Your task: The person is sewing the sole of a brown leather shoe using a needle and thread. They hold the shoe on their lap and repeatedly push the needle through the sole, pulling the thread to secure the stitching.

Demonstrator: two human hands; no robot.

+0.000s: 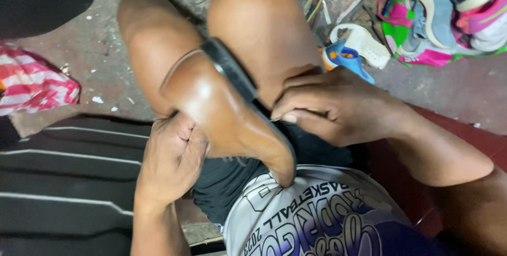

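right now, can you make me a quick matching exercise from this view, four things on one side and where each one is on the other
Things:
1. brown leather shoe
2. left hand
3. red and white striped cloth
4. pile of colourful shoes

Places:
A. top right, on the floor
B. left edge, on the floor
C. across the lap, between the knees
D. against the shoe's near side, fingers curled

Pairs: 1-C, 2-D, 3-B, 4-A

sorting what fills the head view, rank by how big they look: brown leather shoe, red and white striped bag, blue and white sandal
1. brown leather shoe, closest to the camera, so its size is exaggerated
2. red and white striped bag, partly cut off
3. blue and white sandal
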